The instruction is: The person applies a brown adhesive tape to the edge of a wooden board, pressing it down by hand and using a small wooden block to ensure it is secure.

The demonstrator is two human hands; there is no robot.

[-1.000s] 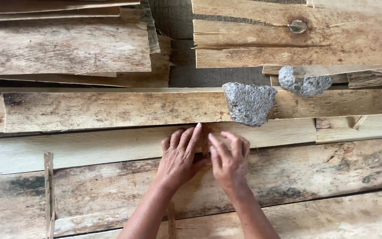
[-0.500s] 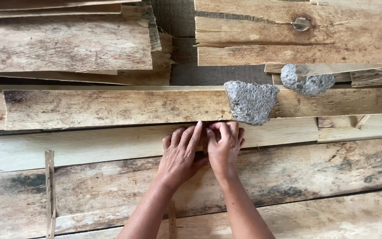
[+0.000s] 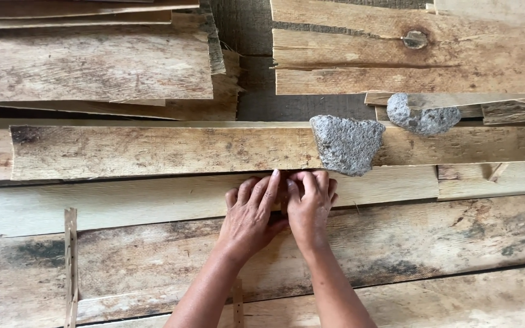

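Where the pale plank point(image 3: 153, 197) meets the darker board point(image 3: 153, 149) above it, both hands press side by side on the seam — the left hand point(image 3: 251, 214) flat with fingers spread, the right hand point(image 3: 308, 203) curled, fingertips bunched; whether it pinches anything cannot be told. Just beside them a grey stone point(image 3: 346, 143) sits on the darker board, seemingly as a weight — a second stone point(image 3: 422, 115) lies further right.

Count of items on the timber stack
Grey rough stones: two, one large point(image 3: 347, 143) and one smaller point(image 3: 423, 115). Bare hands: two, left hand point(image 3: 251, 214) and right hand point(image 3: 308, 203). Thin upright wooden slats: two, one at left point(image 3: 70, 267), one between the forearms point(image 3: 237, 304). Weathered planks: many, overlapping, exact number unclear.
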